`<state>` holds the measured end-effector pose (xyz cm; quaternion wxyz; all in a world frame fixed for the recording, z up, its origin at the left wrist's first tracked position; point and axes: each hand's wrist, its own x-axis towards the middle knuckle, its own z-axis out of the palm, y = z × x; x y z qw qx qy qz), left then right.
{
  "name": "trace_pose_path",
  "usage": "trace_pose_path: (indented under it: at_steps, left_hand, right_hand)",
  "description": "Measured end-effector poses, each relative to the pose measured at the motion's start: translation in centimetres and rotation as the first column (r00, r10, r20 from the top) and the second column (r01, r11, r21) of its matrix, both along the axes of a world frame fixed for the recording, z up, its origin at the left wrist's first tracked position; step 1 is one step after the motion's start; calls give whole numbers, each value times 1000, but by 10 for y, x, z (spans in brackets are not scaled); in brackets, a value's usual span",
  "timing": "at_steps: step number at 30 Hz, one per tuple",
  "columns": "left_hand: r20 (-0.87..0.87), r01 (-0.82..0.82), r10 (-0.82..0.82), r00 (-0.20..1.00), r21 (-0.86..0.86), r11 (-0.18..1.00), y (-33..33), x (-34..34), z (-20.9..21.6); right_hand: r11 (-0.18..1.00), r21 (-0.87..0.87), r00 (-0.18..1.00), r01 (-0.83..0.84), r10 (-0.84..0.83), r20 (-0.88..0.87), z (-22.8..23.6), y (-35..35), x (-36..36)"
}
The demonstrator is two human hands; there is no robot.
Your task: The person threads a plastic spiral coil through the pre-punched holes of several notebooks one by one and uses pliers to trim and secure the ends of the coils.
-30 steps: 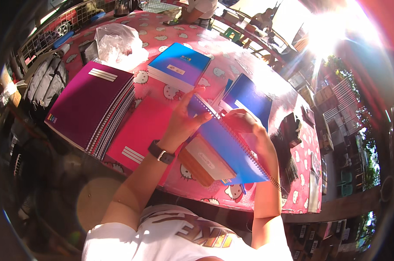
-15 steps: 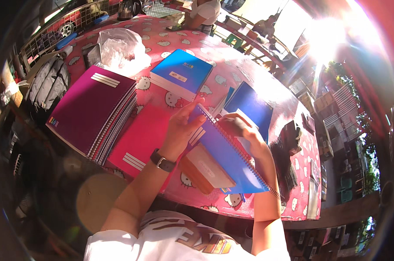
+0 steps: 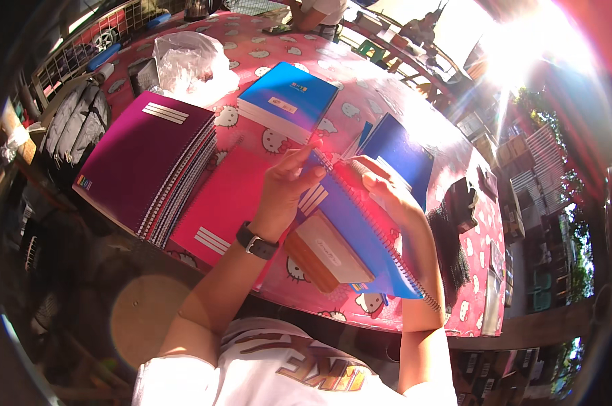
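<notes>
A blue spiral notebook (image 3: pixel 360 223) is held tilted above the table in front of me. My left hand (image 3: pixel 289 186), with a dark watch on the wrist, pinches its upper corner between thumb and fingers. My right hand (image 3: pixel 390 193) curls at the upper part of the wire binding (image 3: pixel 370 220), and its fingertips are partly hidden in shade. Under the notebook lies a brown block with a pale top (image 3: pixel 330 254). Left of my left hand is a pink-red notebook (image 3: pixel 215 210), flat on the table.
A thick stack of purple spiral notebooks (image 3: pixel 140 155) stands at left. Beyond are a blue book stack (image 3: pixel 289 95) and a clear plastic bag (image 3: pixel 194 68). Darker blue notebooks (image 3: pixel 401 152) and a black object (image 3: pixel 458 203) lie at right on the pink patterned tablecloth (image 3: pixel 306 51). Another person sits far off.
The view has shifted slightly. My right hand has turned a little at the binding and its fingers look more stretched. My left hand keeps its hold on the notebook's corner.
</notes>
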<state>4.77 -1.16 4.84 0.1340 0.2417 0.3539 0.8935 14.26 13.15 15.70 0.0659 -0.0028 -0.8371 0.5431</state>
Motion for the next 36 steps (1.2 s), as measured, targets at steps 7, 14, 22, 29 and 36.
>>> trace_pose_path:
  at_steps: [7,14,22,29,36]
  left_hand:
    - [-48,-35,33,998,-37,999,-3,-4,-6]
    - [-67,45,-50,997,-81,996,-1,-5,1]
    - [-139,113,-149,979,-240,964,4,-3,-18]
    - [-55,-168,160,986,-169,971,14,72,-13]
    - [-212,-273,237,948,-161,948,5,56,5]
  right_hand:
    - [991,57,988,-125,119,96,-23,21,-26]
    - [967,-246,971,-68,7,-240,-2,56,22]
    - [185,702,574,688,-730,-370,-146,150,209]
    - [166,697,533,697,-771,-349,-188,78,220]
    - [305,780,569,547,-818,-80,-185,28,205]
